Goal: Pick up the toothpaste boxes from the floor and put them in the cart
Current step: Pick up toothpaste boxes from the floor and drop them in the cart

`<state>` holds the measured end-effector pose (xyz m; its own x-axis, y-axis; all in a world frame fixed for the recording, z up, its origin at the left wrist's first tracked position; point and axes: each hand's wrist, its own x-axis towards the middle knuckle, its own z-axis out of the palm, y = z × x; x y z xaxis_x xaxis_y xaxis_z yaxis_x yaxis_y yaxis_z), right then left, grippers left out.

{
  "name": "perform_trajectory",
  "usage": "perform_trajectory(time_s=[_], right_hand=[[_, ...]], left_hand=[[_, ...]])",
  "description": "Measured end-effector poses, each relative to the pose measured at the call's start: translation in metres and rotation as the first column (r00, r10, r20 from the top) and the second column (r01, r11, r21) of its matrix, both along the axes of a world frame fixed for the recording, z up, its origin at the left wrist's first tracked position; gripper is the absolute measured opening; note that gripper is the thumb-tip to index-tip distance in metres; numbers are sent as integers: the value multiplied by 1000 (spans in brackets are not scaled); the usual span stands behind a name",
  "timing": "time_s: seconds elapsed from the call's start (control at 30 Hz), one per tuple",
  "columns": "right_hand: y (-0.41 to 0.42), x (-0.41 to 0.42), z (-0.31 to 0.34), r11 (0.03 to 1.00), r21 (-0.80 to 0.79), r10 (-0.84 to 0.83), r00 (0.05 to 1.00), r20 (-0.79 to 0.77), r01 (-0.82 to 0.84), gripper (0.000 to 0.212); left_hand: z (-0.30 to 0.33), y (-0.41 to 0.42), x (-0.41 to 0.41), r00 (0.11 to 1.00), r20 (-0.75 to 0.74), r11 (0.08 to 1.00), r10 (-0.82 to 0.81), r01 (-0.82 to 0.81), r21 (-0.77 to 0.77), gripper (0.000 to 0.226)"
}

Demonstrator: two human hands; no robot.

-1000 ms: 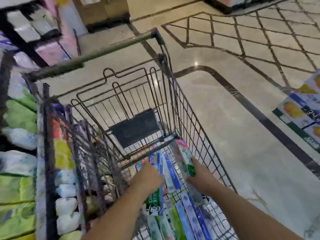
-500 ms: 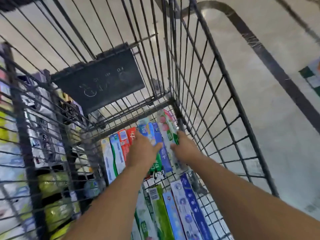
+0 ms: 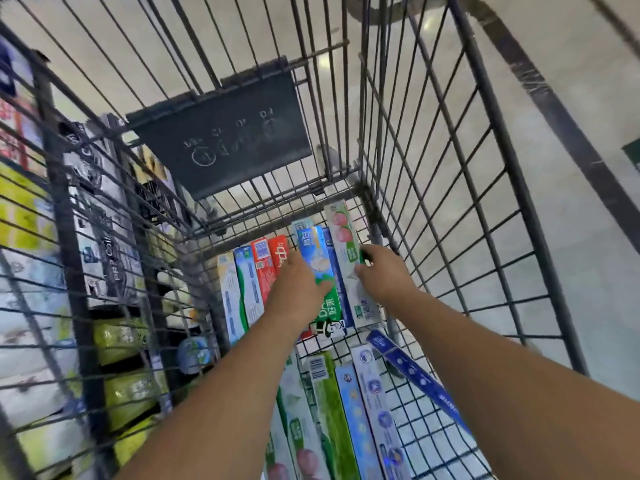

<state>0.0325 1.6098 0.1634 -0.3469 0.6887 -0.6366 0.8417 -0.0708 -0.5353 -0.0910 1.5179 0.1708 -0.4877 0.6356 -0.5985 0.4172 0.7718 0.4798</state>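
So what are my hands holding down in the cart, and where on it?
Right hand pinches the white peach-print box at mid-length; left hand lies on the blue-green box.

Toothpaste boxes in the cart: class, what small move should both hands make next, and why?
Probably let go and draw back. The left hand lies on the blue-green box and the right hand grips the white box with pink fruit; both boxes already lie in the far row on the cart floor beside the red boxes.
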Motion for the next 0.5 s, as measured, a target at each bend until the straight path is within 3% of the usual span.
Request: perform_trajectory(time_s=[0.13, 0.27, 0.37, 0.5], right_hand=[[-5, 0, -5, 993, -13, -114, 991, -63, 113, 40], [-12, 4, -2, 971, -57, -238, 967, -92, 234, 34], [-15, 6, 9, 978, -86, -196, 980, -43, 192, 31], [-17, 10, 46, 998, -56, -6, 999, 41, 8, 36]], left_hand=[[-3, -3, -2, 1000, 3, 1000, -14, 14, 18, 54], [-6, -4, -2, 1000, 0, 1000, -9, 9, 29, 51], [5, -6, -3, 999, 9, 999, -31, 31, 28, 51], [47, -16, -15, 990, -6, 985, -142, 141, -98, 56]])
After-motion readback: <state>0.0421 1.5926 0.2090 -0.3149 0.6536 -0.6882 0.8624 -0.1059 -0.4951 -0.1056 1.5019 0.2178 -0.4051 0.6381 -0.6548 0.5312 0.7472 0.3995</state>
